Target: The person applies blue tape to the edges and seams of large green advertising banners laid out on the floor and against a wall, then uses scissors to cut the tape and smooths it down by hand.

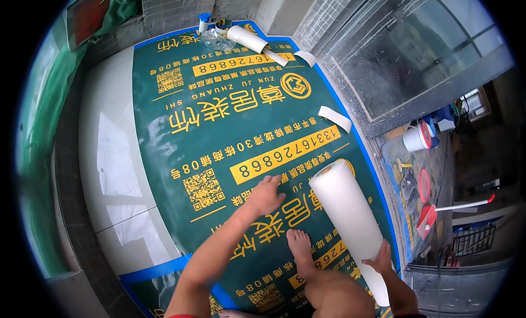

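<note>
A thick white roll of sheet material [350, 214] lies slantwise on the right part of a green floor-protection sheet [219, 126] with yellow print. My right hand [382, 259] grips the roll near its close end, the thumb lying over its surface. From that end a flap of white material [379, 293] hangs down to the floor. My left hand [266, 194] reaches out over the middle of the green sheet, holding nothing, with its fingers stretched. Whether the left fingertips touch the sheet I cannot tell. My bare foot [299, 244] stands between the two hands.
Blue tape [361, 153] edges the green sheet. Curved white offcuts [335, 119] lie on it; at the far end are another white roll [247, 39], clear plastic [219, 41] and a blue-topped bottle [204, 23]. Through the doorway at right stand a bucket [413, 140] and a red dustpan [426, 222].
</note>
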`<action>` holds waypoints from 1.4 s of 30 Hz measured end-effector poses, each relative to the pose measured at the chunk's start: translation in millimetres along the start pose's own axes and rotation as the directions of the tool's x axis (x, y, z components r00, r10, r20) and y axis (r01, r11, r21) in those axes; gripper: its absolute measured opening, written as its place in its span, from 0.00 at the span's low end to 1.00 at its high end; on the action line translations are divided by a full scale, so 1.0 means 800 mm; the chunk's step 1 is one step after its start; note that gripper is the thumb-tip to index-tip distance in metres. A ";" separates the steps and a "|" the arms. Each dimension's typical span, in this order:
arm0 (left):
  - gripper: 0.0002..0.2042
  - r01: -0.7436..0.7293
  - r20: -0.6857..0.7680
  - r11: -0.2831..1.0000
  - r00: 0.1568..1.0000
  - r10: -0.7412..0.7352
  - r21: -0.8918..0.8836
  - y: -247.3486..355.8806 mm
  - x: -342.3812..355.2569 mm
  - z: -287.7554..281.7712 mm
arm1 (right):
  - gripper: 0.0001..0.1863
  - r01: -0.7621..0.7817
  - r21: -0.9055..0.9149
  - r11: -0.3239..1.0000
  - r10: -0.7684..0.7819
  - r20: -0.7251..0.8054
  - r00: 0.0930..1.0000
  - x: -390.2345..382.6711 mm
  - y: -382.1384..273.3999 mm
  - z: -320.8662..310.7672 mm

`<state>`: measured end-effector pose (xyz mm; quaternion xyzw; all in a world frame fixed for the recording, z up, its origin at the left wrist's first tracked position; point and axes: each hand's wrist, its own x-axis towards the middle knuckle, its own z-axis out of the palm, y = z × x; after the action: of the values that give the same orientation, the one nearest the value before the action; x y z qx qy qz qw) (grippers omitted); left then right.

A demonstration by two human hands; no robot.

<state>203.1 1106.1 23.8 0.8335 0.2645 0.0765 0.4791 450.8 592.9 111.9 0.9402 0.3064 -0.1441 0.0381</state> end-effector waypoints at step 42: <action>0.35 0.180 0.081 0.588 0.978 -0.191 -0.789 0.225 0.238 0.144 | 0.37 -0.173 0.832 -0.528 0.519 0.477 0.710 -0.311 0.534 0.149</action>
<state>475.0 1044.4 89.9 0.5028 0.2918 0.1402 0.8015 480.5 87.7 64.3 0.6031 -0.3084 -0.1953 -0.7092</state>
